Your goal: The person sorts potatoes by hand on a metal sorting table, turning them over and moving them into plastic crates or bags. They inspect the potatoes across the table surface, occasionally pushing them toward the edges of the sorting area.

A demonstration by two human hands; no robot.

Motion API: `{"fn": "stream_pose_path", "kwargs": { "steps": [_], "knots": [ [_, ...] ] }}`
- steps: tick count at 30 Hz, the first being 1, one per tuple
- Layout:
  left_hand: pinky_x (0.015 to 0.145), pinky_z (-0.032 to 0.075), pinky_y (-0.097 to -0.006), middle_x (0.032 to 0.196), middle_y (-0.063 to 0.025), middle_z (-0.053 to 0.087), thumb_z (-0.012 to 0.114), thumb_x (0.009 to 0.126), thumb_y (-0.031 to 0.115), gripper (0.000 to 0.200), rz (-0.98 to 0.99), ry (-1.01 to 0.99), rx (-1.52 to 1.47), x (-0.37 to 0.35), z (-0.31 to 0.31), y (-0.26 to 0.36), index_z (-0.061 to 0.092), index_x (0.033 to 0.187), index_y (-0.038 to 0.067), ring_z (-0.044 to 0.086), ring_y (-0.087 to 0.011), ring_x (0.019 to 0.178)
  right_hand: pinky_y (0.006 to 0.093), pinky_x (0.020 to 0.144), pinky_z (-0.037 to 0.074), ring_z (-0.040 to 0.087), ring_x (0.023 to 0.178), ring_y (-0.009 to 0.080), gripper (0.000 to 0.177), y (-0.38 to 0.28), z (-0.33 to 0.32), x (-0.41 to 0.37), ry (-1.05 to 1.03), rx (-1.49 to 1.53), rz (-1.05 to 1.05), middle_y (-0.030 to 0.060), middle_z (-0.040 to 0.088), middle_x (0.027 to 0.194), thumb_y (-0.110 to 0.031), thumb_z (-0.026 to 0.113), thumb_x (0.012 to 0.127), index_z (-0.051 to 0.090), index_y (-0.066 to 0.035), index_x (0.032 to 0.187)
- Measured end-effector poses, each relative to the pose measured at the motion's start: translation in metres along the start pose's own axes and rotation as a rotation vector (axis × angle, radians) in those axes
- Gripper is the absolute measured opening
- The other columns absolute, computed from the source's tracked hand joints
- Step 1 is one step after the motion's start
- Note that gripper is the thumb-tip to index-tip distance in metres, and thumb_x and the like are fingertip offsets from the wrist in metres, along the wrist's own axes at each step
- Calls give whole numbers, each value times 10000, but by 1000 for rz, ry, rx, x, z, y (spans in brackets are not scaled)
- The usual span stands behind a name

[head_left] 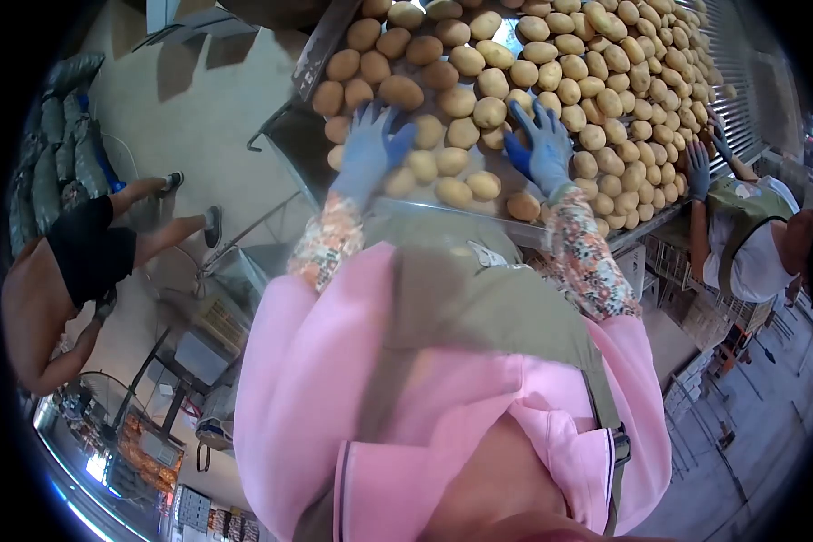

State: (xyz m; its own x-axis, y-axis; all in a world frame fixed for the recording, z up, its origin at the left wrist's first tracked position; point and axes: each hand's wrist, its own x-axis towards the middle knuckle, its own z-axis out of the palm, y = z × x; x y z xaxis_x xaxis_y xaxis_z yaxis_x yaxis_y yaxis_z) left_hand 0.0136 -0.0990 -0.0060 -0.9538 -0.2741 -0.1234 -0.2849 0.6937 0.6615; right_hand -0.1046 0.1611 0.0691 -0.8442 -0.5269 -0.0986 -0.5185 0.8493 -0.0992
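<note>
Many potatoes [490, 112] cover a metal sorting table in front of me. My left hand [369, 152], in a blue and grey glove, lies near the table's left side with fingers stretched and thumb apart. Browner potatoes [400, 92] sit just beyond its fingertips, and a few pale ones [452, 162] lie to its right. Farther right, my right hand [544, 149] wears a matching glove and rests spread over the potatoes at the edge of the dense pile. Neither hand is closed round a potato. Flowered sleeve covers reach both wrists.
A co-worker [759, 226] stands at the table's right end, gloved hands [699, 170] at the pile. Another person [81, 262] is on the floor area at left, near stacked dark sacks [59, 154]. Metal table's raised rim [322, 45] runs along the left.
</note>
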Motion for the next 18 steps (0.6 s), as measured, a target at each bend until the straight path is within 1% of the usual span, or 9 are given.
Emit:
{"fn": "stream_pose_path", "kwargs": {
  "steps": [4, 5, 6, 9, 12, 14, 15, 16, 18],
  "knots": [
    [1043, 375, -443, 1317, -225, 497, 642, 853, 354, 530, -2, 20, -145, -43, -16, -29, 538, 1257, 28, 455, -400, 1236, 554, 1111, 183, 298, 1360, 389, 583, 19, 45, -44, -263, 146, -38, 249, 334, 1448, -418, 572, 854, 417, -323, 1407],
    [1023, 398, -432, 1297, -225, 515, 664, 847, 317, 527, 391, 127, 121, -53, -23, -42, 533, 1251, 6, 502, -383, 1191, 576, 1122, 129, 262, 1382, 394, 591, 8, 47, -47, -349, 295, -23, 265, 288, 1474, -448, 570, 849, 419, -324, 1406],
    [1023, 398, -432, 1297, -225, 515, 664, 847, 317, 527, 392, 125, 123, -56, -21, -43, 533, 1251, 6, 502, -383, 1191, 581, 1131, 49, 195, 1411, 396, 630, -9, 52, -47, -426, 207, -130, 266, 222, 1505, -475, 578, 834, 427, -265, 1409],
    [1031, 386, -419, 1298, -194, 528, 647, 861, 318, 488, -62, 154, -71, -60, -31, -33, 545, 1242, 31, 505, -363, 1198, 598, 1126, 46, 163, 1419, 404, 618, -52, 63, -49, -436, 439, -63, 282, 201, 1506, -478, 577, 834, 442, -269, 1400],
    [1049, 349, -467, 1333, -158, 515, 608, 879, 384, 529, 128, 342, 192, -24, -23, -45, 509, 1302, 83, 482, -351, 1229, 623, 1110, 113, 189, 1405, 419, 574, -92, 48, -41, -536, 552, 16, 232, 221, 1518, -441, 571, 849, 456, -274, 1387],
    [1060, 301, -538, 1409, -132, 449, 566, 880, 476, 596, -41, 272, 218, 7, -13, -26, 444, 1377, 170, 419, -355, 1288, 632, 1084, 197, 289, 1345, 444, 571, -111, 46, -36, -569, 582, -417, 163, 297, 1506, -429, 580, 852, 463, -242, 1379],
    [1062, 266, -591, 1477, -125, 357, 542, 866, 544, 644, -132, 221, 153, 14, -7, -12, 388, 1416, 246, 317, -383, 1351, 429, 1044, 378, 430, 1255, 415, 503, -120, 37, -39, -315, 410, -606, 127, 457, 1396, -309, 638, 868, 496, -215, 1342],
    [1058, 234, -639, 1538, -117, 227, 508, 848, 621, 710, -175, 94, 208, 20, 1, -12, 344, 1444, 270, 222, -439, 1379, 429, 1044, 378, 430, 1255, 415, 503, -122, 21, -33, -314, 409, -606, 127, 457, 1396, -309, 638, 868, 496, -215, 1342],
    [1033, 211, -694, 1567, -93, 127, 502, 832, 651, 760, -82, 9, 344, 0, 4, -12, 304, 1465, 280, 172, -474, 1383, 415, 1016, 407, 538, 1144, 313, 435, -120, -7, -15, -636, 1002, -348, 129, 560, 1275, -332, 554, 901, 539, -173, 1306]
  ]
}}
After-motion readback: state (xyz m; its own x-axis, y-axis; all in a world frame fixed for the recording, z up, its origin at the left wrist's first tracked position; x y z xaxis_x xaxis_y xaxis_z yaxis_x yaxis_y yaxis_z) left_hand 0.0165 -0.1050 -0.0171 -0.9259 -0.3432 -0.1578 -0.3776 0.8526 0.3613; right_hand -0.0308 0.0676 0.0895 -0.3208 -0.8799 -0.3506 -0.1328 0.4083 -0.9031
